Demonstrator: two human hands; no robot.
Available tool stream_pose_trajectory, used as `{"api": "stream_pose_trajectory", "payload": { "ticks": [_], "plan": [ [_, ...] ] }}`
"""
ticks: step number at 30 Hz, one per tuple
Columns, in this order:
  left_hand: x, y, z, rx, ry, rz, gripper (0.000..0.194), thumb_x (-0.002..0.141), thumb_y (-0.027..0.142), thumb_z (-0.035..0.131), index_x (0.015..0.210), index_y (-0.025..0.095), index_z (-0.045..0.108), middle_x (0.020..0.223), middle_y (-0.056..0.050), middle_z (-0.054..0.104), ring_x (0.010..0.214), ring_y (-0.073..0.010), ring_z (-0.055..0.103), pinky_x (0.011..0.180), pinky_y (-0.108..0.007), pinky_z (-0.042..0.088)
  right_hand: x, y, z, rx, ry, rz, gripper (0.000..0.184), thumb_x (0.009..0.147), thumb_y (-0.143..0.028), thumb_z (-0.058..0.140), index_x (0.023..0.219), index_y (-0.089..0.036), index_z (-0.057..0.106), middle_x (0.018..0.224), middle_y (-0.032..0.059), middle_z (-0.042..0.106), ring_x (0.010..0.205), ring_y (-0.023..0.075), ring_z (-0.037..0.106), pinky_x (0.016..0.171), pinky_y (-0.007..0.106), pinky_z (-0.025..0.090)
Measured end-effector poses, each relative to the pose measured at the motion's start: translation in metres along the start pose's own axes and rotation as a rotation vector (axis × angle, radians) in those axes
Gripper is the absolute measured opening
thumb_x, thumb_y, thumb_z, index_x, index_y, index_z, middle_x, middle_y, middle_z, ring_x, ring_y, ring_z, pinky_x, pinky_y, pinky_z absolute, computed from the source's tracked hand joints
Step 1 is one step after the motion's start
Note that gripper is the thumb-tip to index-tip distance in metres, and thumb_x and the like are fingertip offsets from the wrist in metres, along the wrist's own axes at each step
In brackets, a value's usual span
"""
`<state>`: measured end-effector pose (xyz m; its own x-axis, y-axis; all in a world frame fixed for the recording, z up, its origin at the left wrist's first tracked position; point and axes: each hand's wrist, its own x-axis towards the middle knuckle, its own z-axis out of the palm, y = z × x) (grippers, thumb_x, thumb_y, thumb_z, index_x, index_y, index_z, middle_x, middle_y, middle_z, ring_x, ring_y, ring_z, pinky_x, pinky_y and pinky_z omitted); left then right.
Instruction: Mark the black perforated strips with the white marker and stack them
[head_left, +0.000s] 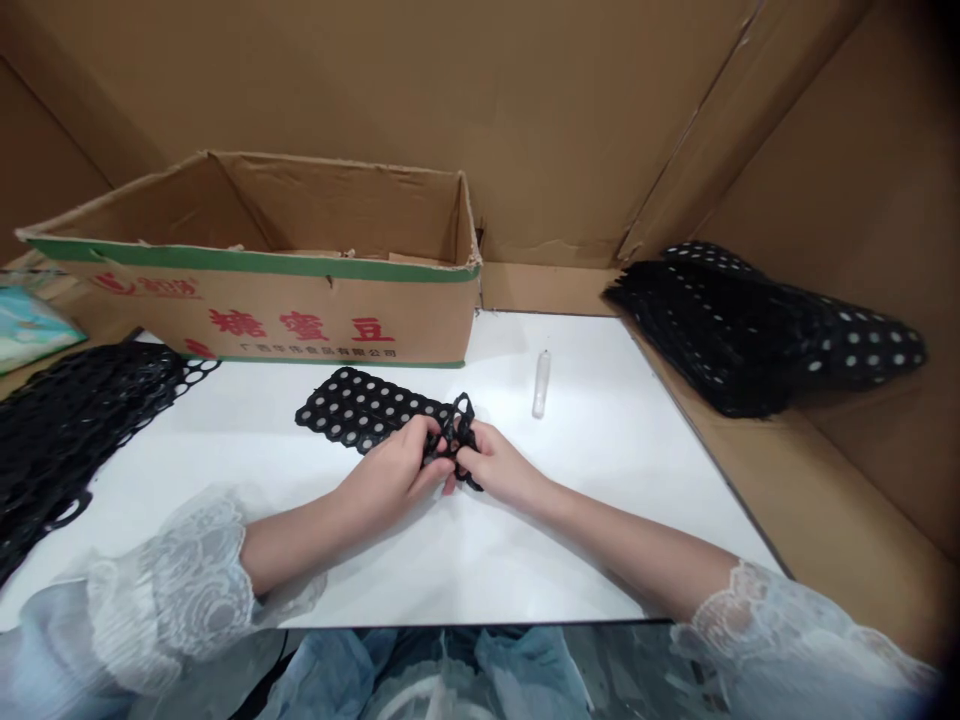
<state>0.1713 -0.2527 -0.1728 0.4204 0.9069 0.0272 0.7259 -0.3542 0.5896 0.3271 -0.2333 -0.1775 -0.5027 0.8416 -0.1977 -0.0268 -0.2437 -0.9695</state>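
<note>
A black perforated sheet (360, 402) with rows of round holes lies on the white table, its right end bunched up between my hands. My left hand (401, 460) has its fingers closed on that right end. Close beside it, my right hand (491, 462) pinches the crumpled black strips at the same end, where a small loop sticks up. The fingertips partly hide how the black material is gripped. A small clear tube (541, 384) lies to the right, apart from both hands.
An open cardboard box (300, 300) with red lettering stands at the back left. More black perforated sheets (90, 420) lie at the left, near a teal-and-white packet (34, 325). A black dotted stack (750, 330) rests at the right. Cardboard walls surround the table (600, 520).
</note>
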Motion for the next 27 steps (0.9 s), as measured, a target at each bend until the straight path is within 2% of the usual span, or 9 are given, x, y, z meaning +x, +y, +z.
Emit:
{"api": "stream_pose_trajectory", "payload": {
  "ticks": [6, 10, 14, 16, 18, 19, 21, 24, 27],
  "plan": [
    [0.004, -0.002, 0.002, 0.103, 0.069, 0.071, 0.021, 0.087, 0.027, 0.027, 0.091, 0.016, 0.044, 0.076, -0.006, 0.058, 0.066, -0.0165, 0.057, 0.061, -0.028, 0.043, 0.001, 0.002, 0.003, 0.158, -0.015, 0.046, 0.002, 0.073, -0.017, 0.044, 0.073, -0.016, 0.046, 0.053, -0.0036, 0.052, 0.045, 0.0080, 0.050, 0.043, 0.019, 0.036],
    [0.001, 0.003, 0.007, 0.043, 0.046, 0.014, 0.017, 0.087, 0.022, 0.024, 0.078, 0.019, 0.038, 0.068, -0.003, 0.058, 0.058, -0.0137, 0.057, 0.054, -0.024, 0.042, 0.000, 0.006, 0.005, 0.081, -0.021, -0.028, 0.028, 0.076, -0.042, 0.052, 0.072, -0.015, 0.044, 0.060, -0.0010, 0.055, 0.047, 0.0079, 0.051, 0.042, 0.020, 0.036],
    [0.005, -0.005, -0.003, -0.046, 0.025, -0.088, 0.017, 0.088, 0.024, 0.023, 0.081, 0.020, 0.039, 0.066, -0.001, 0.059, 0.057, -0.0136, 0.057, 0.054, -0.024, 0.041, -0.001, 0.009, 0.006, 0.102, 0.009, -0.007, 0.035, 0.077, -0.049, 0.047, 0.070, -0.016, 0.042, 0.056, -0.0015, 0.054, 0.046, 0.0082, 0.053, 0.043, 0.020, 0.038],
    [0.012, -0.017, -0.018, 0.036, 0.173, -0.158, 0.020, 0.088, 0.028, 0.023, 0.083, 0.021, 0.041, 0.070, -0.002, 0.059, 0.061, -0.0151, 0.056, 0.057, -0.026, 0.040, -0.003, 0.009, 0.005, 0.103, 0.017, 0.034, 0.034, 0.078, -0.049, 0.046, 0.069, -0.016, 0.040, 0.055, -0.0014, 0.054, 0.047, 0.0083, 0.053, 0.043, 0.019, 0.038],
    [0.018, -0.027, -0.034, 0.176, 0.389, -0.247, 0.024, 0.088, 0.031, 0.023, 0.082, 0.021, 0.043, 0.073, -0.003, 0.059, 0.065, -0.0172, 0.055, 0.060, -0.027, 0.039, -0.005, 0.008, 0.003, 0.083, 0.008, 0.085, 0.034, 0.079, -0.048, 0.045, 0.069, -0.017, 0.039, 0.054, -0.0013, 0.054, 0.046, 0.0086, 0.053, 0.042, 0.019, 0.037],
    [0.020, -0.030, -0.039, 0.226, 0.441, -0.274, 0.025, 0.088, 0.033, 0.022, 0.081, 0.021, 0.044, 0.072, -0.003, 0.058, 0.066, -0.0177, 0.055, 0.060, -0.027, 0.038, -0.005, 0.008, 0.002, 0.070, -0.003, 0.097, 0.033, 0.080, -0.049, 0.044, 0.070, -0.017, 0.038, 0.054, -0.0015, 0.053, 0.045, 0.0090, 0.053, 0.041, 0.019, 0.037],
    [0.022, -0.028, -0.044, 0.270, 0.388, -0.262, 0.027, 0.088, 0.034, 0.022, 0.080, 0.021, 0.044, 0.067, -0.002, 0.056, 0.062, -0.0172, 0.054, 0.058, -0.026, 0.037, -0.005, 0.007, 0.002, 0.050, -0.027, 0.083, 0.030, 0.080, -0.048, 0.043, 0.079, -0.019, 0.037, 0.055, -0.0028, 0.053, 0.043, 0.0101, 0.052, 0.038, 0.020, 0.036],
    [0.020, -0.014, -0.035, 0.272, 0.252, -0.184, 0.026, 0.088, 0.034, 0.023, 0.079, 0.020, 0.043, 0.056, 0.001, 0.051, 0.052, -0.0150, 0.050, 0.052, -0.025, 0.034, -0.003, 0.007, 0.002, 0.033, -0.029, -0.001, 0.029, 0.079, -0.045, 0.048, 0.090, -0.023, 0.033, 0.063, -0.0035, 0.053, 0.047, 0.0112, 0.054, 0.038, 0.021, 0.038],
    [0.018, -0.002, -0.020, 0.251, 0.244, -0.145, 0.023, 0.088, 0.034, 0.025, 0.078, 0.020, 0.040, 0.055, 0.002, 0.049, 0.049, -0.0141, 0.049, 0.048, -0.023, 0.032, -0.003, 0.005, 0.003, -0.064, 0.030, -0.111, 0.025, 0.079, -0.040, 0.050, 0.092, -0.021, 0.041, 0.072, -0.0014, 0.053, 0.055, 0.0092, 0.052, 0.045, 0.021, 0.040]
  ]
}}
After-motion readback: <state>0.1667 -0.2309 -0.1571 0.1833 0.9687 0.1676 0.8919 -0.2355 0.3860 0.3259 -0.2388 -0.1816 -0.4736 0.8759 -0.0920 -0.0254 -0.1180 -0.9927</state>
